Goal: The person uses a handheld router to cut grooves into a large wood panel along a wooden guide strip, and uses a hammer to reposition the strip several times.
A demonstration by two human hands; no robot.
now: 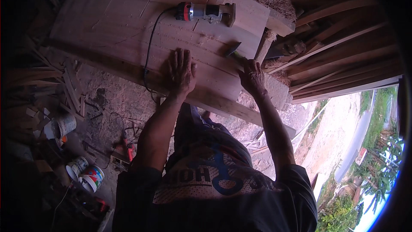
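A wide pale wooden panel point(116, 21) with dark grooves lies across the bench in front of me. My left hand point(182, 71) rests flat on its near part, fingers stretched out and holding nothing. Near the panel's right end, my right hand point(252, 77) is closed around the handle of a small hand tool with a dark pointed head point(233, 49). The head is low over the panel; whether it touches the wood I cannot tell. Beyond my hands, a trim router point(206, 12) in silver, black and red lies on its side, its black cord point(149, 56) running over the near edge.
Wood shavings point(274, 4) are heaped past the right end, beside a hand plane point(294, 47). Long timber planks point(343, 51) lean at the right. Buckets point(92, 178) and a red power tool point(128, 149) are on the littered floor at the left.
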